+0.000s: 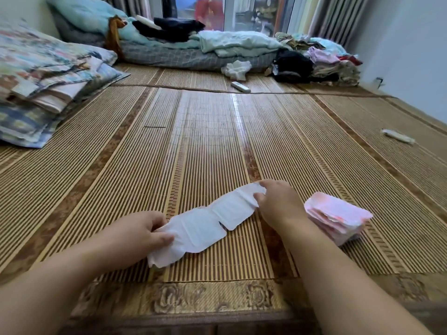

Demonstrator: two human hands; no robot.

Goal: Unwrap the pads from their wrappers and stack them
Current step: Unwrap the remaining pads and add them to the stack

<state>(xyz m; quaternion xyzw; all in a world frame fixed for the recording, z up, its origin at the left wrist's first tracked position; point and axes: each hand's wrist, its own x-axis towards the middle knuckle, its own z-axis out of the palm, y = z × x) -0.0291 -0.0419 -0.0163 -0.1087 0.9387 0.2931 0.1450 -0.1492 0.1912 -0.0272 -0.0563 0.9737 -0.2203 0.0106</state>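
Both hands pinch one long white pad (210, 223), which lies stretched out flat on the bamboo mat (217, 141), low in the middle of the frame. The left hand (145, 234) holds the near end at the lower left, with its thumb on top and its fingers curled round the edge. The right hand (278, 204) nips the far end between thumb and finger, a little right of the middle. Just beside that hand, on the right, sits a pink stack (338, 218) of thin packets. A white remote (240, 87) lies far up the mat. Pillows (48, 76) sit at the upper left, and a clothes pile (326, 59) at the upper right.
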